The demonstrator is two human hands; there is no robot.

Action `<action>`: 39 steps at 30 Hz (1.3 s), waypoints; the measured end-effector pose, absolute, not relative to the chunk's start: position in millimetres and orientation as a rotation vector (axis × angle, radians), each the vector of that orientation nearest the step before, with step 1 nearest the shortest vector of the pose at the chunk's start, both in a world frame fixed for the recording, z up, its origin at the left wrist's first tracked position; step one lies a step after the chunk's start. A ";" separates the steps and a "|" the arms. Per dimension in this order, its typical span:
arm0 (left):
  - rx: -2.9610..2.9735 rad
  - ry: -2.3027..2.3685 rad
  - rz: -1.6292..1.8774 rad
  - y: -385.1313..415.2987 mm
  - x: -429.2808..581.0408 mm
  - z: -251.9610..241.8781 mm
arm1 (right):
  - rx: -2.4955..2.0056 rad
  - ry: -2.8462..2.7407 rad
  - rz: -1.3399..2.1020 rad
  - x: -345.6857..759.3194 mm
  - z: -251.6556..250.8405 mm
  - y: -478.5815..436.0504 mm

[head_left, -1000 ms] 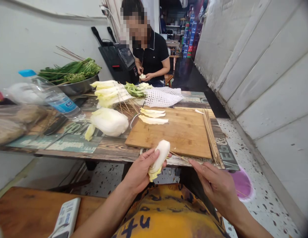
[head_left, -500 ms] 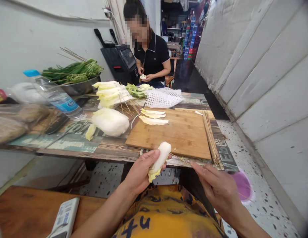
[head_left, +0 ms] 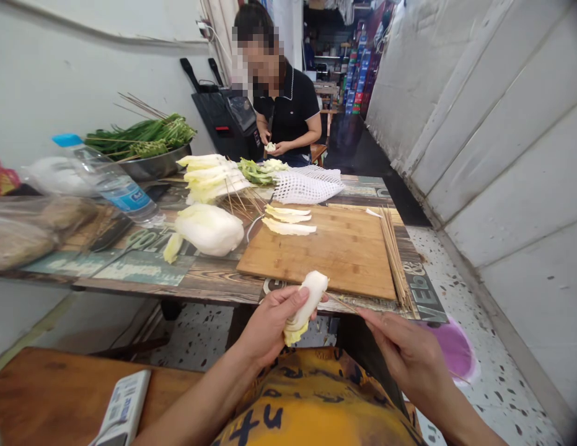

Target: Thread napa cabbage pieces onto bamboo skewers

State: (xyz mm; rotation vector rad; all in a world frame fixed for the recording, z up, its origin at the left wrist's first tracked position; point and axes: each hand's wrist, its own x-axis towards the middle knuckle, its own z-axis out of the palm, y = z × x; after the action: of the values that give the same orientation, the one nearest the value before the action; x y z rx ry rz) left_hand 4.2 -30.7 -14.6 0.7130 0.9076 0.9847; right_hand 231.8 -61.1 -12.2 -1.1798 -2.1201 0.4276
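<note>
My left hand [head_left: 274, 322] is closed around a folded napa cabbage leaf [head_left: 307, 303], white at the top and yellow at its frilled lower end. In my right hand [head_left: 404, 344] I pinch a thin bamboo skewer [head_left: 341, 301]. The skewer's far end meets the right side of the folded leaf; whether it has gone in, I cannot tell. Both hands are in front of the table's near edge, just short of a wooden cutting board [head_left: 320, 257]. Several cut cabbage strips [head_left: 288, 222] lie on the board's far left part.
Left of the board sit a whole napa cabbage [head_left: 211, 229], scissors [head_left: 139, 238] and a water bottle [head_left: 125, 192]. Loose skewers [head_left: 396, 260] line the board's right edge. Behind are skewered cabbage leaves [head_left: 209, 176], a metal bowl of greens [head_left: 160, 162] and a seated person [head_left: 288, 105].
My left hand and the folded leaf have shifted slightly right and down, closer to my right hand. The skewer stays pinched in my right hand.
</note>
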 end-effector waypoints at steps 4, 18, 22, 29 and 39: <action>0.717 0.899 0.993 -30.1 5.4 -13.7 | -1.156 -2.037 0.521 226.7 -6.2 -55.7; 0.824 0.909 0.876 -34.8 16.7 -11.7 | -1.176 -1.886 0.932 210.4 -0.1 -41.3; 0.853 0.965 0.925 -35.1 19.8 -10.0 | -1.213 -1.938 0.856 214.9 3.4 -40.0; 0.719 0.998 0.988 -29.8 16.2 -10.8 | -1.253 -2.058 0.631 235.3 -5.4 -46.3; 1.679 1.161 0.939 2.5 15.6 -11.4 | -1.338 -1.885 0.680 232.1 -2.9 -47.1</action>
State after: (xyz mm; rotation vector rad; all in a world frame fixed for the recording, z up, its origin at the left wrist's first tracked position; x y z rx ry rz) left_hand 15.6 2.5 -11.4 1.6790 1.1613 0.9390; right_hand 232.1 -47.1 -2.9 -1.3380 -1.8850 0.6800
